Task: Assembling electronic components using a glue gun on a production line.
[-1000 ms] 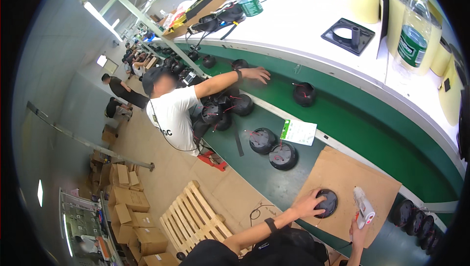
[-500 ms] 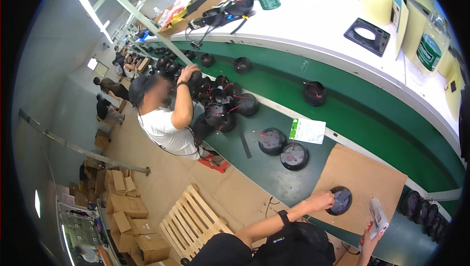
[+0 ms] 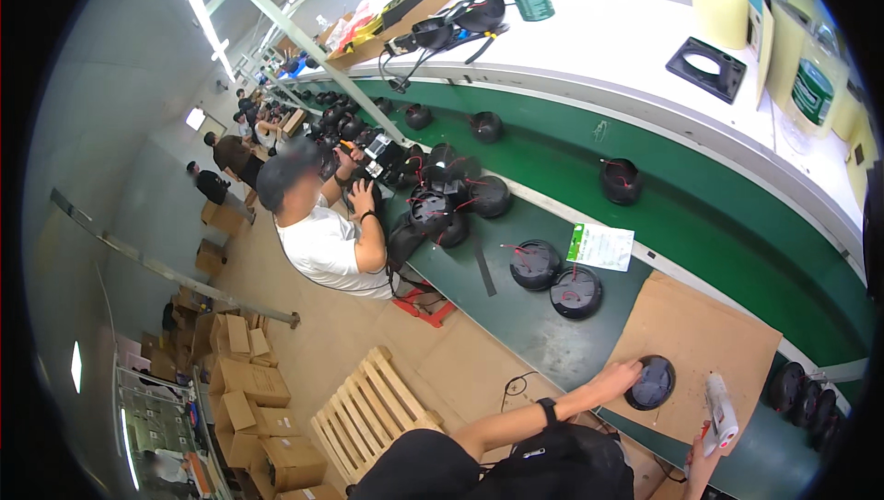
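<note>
On a brown cardboard sheet [image 3: 709, 320] lies a black round housing [image 3: 652, 383] with a flat inner face. The curled fingers of my left hand [image 3: 619, 378] grip its left rim. To its right, my right hand [image 3: 704, 459] is wrapped round the handle of a white glue gun [image 3: 723, 411] with a red trigger. The gun's nozzle points away from me over the cardboard, apart from the housing. Two similar black round housings [image 3: 576, 292] with red wires lie farther left, beside a white and green paper bag [image 3: 601, 247].
Several black round parts [image 3: 790, 388] stand in a row at the right. A co-worker in a white shirt [image 3: 322, 251] sits left along the bench, by a cluster of black housings [image 3: 437, 210]. A white shelf [image 3: 608, 40] runs behind; a wooden pallet [image 3: 378, 412] lies on the floor.
The whole view has shifted slightly. My left hand stays at the housing's rim and my right hand keeps the glue gun. The co-worker's raised arm has come down to the parts.
</note>
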A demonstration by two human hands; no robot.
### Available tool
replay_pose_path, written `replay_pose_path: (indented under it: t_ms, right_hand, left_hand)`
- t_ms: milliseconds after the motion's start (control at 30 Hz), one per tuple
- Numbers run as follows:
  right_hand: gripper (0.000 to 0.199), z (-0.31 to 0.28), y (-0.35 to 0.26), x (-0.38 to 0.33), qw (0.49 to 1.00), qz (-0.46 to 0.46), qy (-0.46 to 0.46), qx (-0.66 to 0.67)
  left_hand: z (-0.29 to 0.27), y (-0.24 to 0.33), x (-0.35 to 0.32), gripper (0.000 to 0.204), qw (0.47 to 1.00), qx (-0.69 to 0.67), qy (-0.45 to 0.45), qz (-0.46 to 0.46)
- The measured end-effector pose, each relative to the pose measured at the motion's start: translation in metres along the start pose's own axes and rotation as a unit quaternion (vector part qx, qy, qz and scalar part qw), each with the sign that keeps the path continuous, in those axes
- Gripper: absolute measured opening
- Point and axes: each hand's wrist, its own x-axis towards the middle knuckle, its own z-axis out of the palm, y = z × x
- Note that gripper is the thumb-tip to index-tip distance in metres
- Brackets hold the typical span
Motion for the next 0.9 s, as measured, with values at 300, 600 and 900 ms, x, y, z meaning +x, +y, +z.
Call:
replay_pose_path:
  t_ms: [300, 600, 900]
  right_hand:
    - [0.049, -0.035, 0.051, 0.003, 0.998, 0.020, -0.020, 0.047]
    - [0.045, -0.068, 0.098, -0.001, 0.995, 0.072, -0.066, 0.011]
    - [0.037, -0.058, -0.002, 0.003, 0.976, 0.051, -0.142, -0.157]
  left_hand:
    - [-0.001, 0.048, -0.039, 0.015, 0.983, -0.026, 0.092, -0.157]
    - [0.065, 0.042, -0.067, 0.021, 0.787, -0.456, 0.143, -0.391]
    - [0.008, 0.057, -0.010, 0.013, 0.966, -0.059, 0.075, -0.239]
